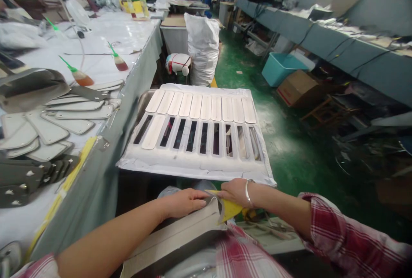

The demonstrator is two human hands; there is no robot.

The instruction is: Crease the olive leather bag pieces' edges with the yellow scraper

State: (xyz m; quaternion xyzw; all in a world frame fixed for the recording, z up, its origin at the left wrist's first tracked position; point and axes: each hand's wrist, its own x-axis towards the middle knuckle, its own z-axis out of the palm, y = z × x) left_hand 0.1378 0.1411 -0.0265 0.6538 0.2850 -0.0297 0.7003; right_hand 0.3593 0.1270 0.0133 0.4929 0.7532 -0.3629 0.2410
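Observation:
My left hand (pixel 185 202) lies flat, fingers together, pressing down on a long grey-white strip (pixel 180 235) that rests across my lap. My right hand (pixel 234 191), with a bracelet at the wrist, pinches a yellow backing sheet (pixel 230 210) at the strip's far end, where it curls up from the strip. Just beyond my hands stands a white slotted tray (pixel 196 164). Its far row is filled with several white oblong pieces (pixel 201 107). One more oblong piece (pixel 153 132) lies in the near row; the other slots are open.
To the left runs a long table (pixel 106 170) with stacked grey-white cut pieces (pixel 48 132) and glue brushes (pixel 80 77). A white sack (pixel 202 50) stands past the tray. A green floor aisle (pixel 289 149), a blue bin (pixel 280 68) and cardboard box (pixel 298 87) lie right.

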